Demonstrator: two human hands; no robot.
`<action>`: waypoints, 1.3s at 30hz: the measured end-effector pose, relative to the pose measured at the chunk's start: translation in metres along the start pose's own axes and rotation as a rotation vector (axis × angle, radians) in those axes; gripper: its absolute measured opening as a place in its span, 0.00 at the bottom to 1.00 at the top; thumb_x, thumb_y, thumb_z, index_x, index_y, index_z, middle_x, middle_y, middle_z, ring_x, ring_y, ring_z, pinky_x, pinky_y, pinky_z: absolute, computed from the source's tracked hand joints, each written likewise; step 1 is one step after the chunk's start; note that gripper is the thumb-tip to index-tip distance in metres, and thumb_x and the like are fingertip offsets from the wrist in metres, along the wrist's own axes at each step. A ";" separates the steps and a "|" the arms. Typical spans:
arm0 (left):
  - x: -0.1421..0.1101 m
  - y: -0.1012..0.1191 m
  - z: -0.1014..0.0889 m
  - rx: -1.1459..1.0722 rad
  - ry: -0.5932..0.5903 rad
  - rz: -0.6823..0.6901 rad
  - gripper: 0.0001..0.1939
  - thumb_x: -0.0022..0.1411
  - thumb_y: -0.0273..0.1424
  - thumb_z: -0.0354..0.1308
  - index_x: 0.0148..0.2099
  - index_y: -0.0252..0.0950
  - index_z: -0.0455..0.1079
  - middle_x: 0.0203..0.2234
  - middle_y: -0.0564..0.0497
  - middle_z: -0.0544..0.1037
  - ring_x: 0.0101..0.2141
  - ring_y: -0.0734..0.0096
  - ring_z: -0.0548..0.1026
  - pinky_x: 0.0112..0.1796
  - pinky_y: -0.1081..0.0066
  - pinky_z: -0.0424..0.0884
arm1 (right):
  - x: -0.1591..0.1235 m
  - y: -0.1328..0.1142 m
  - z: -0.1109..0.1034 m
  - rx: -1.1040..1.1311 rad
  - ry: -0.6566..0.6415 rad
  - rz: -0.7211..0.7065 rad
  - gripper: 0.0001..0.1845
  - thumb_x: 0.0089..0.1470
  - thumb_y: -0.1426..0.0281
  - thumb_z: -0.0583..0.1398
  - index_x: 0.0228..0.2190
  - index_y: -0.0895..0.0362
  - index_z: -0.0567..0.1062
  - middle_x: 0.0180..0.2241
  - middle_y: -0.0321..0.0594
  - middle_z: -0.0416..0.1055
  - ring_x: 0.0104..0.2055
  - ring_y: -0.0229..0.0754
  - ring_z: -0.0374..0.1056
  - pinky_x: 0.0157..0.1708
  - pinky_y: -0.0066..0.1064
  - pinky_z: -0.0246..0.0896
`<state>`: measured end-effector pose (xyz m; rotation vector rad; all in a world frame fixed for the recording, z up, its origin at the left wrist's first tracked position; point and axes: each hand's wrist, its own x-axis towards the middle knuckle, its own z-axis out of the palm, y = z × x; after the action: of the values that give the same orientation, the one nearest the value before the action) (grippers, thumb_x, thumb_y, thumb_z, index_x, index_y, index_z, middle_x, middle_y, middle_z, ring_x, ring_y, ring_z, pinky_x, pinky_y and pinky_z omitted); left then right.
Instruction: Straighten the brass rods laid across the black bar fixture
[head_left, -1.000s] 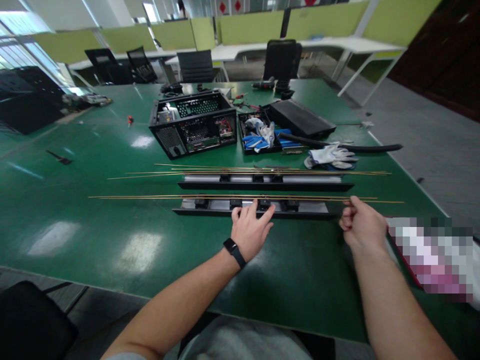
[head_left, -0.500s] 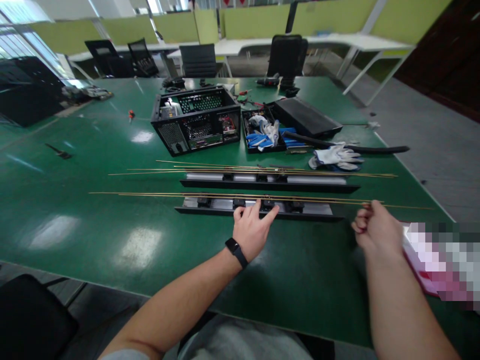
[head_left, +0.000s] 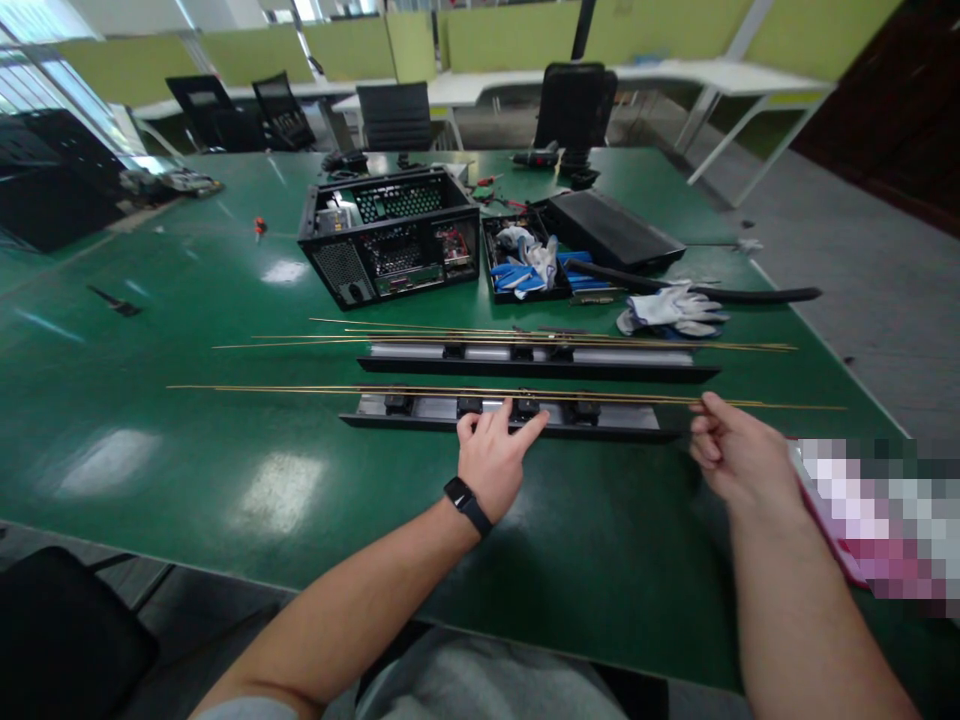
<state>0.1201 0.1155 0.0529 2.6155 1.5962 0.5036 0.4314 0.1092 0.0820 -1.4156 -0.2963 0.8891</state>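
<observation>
My left hand, with a black watch on the wrist, rests with its fingers spread on the near black rail, which carries several small black blocks. Thin brass rods lie lengthwise just behind this rail. My right hand is closed in a pinch on one of these rods near its right end. A second black rail lies parallel a little farther back, with more brass rods along its far side.
An open black computer case stands behind the rails on the green table. Right of it are a black tray holding blue-white gloves, a flat black box, white gloves and a black hose. Office chairs stand beyond.
My right hand drew one brass rod to the right, so its tip now reaches farther right than a second ago. My left hand stayed on the near rail.
</observation>
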 end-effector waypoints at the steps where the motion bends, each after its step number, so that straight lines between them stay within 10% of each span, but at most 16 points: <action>1: 0.000 0.000 -0.001 -0.003 0.001 -0.004 0.34 0.75 0.22 0.49 0.73 0.61 0.72 0.71 0.41 0.74 0.57 0.55 0.78 0.56 0.51 0.66 | 0.001 -0.003 -0.001 0.005 0.040 0.001 0.10 0.58 0.70 0.69 0.29 0.60 0.75 0.21 0.35 0.66 0.13 0.29 0.49 0.11 0.23 0.39; 10: -0.001 -0.002 -0.004 -0.016 -0.011 -0.037 0.35 0.74 0.21 0.50 0.72 0.61 0.73 0.71 0.42 0.74 0.57 0.53 0.77 0.57 0.50 0.66 | 0.007 -0.020 -0.011 0.023 0.351 -0.025 0.15 0.68 0.78 0.57 0.28 0.55 0.67 0.21 0.29 0.60 0.15 0.29 0.49 0.13 0.26 0.39; 26: -0.003 -0.007 0.001 -0.024 0.018 -0.037 0.33 0.75 0.22 0.50 0.71 0.60 0.74 0.70 0.41 0.75 0.57 0.53 0.77 0.56 0.49 0.65 | -0.020 0.015 0.015 -0.048 -0.042 -0.043 0.17 0.47 0.65 0.76 0.32 0.63 0.79 0.23 0.39 0.71 0.13 0.29 0.52 0.11 0.22 0.40; 32: -0.003 -0.007 0.002 -0.025 0.017 -0.034 0.32 0.75 0.22 0.51 0.71 0.60 0.74 0.70 0.40 0.74 0.58 0.53 0.77 0.56 0.48 0.65 | -0.027 0.000 0.018 -0.067 -0.014 0.103 0.09 0.65 0.70 0.64 0.33 0.63 0.78 0.22 0.39 0.70 0.10 0.28 0.46 0.09 0.23 0.36; 39: -0.003 -0.006 -0.001 -0.034 -0.022 -0.056 0.32 0.76 0.23 0.51 0.71 0.60 0.74 0.71 0.41 0.73 0.60 0.52 0.76 0.58 0.48 0.64 | -0.025 0.005 0.015 0.031 -0.073 0.135 0.06 0.63 0.74 0.65 0.31 0.59 0.76 0.21 0.32 0.64 0.11 0.27 0.46 0.09 0.23 0.38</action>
<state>0.1132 0.1153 0.0512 2.5350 1.6338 0.4924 0.4034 0.1027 0.0877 -1.3890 -0.2433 1.0530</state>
